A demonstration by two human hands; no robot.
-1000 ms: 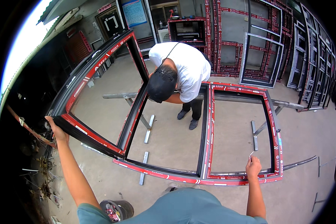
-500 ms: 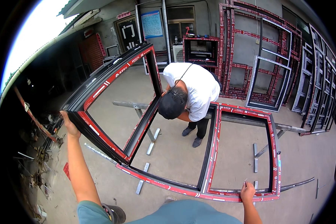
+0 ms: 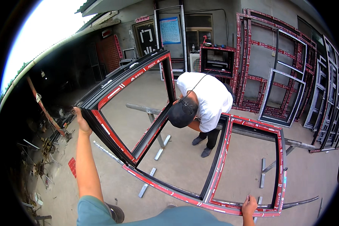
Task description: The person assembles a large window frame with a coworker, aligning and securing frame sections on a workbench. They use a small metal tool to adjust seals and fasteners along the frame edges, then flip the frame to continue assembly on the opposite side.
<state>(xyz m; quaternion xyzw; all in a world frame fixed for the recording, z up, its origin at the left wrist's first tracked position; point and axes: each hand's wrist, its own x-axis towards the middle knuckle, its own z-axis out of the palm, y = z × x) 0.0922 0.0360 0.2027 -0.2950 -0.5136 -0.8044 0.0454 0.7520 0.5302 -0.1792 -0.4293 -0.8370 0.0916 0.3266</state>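
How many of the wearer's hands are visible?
2: the left hand at the raised panel's left corner, and the right hand at the flat frame's near rail. The left is partly hidden.

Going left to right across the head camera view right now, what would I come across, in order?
Slanting reddish pole → left hand → raised red-and-black frame → co-worker's white shirt → right hand → leaning silver frame. The flat lower frame is left out: it overlaps several of these.

The right hand (image 3: 249,205) has drawn back to the red-wrapped frame's near rail (image 3: 226,208)
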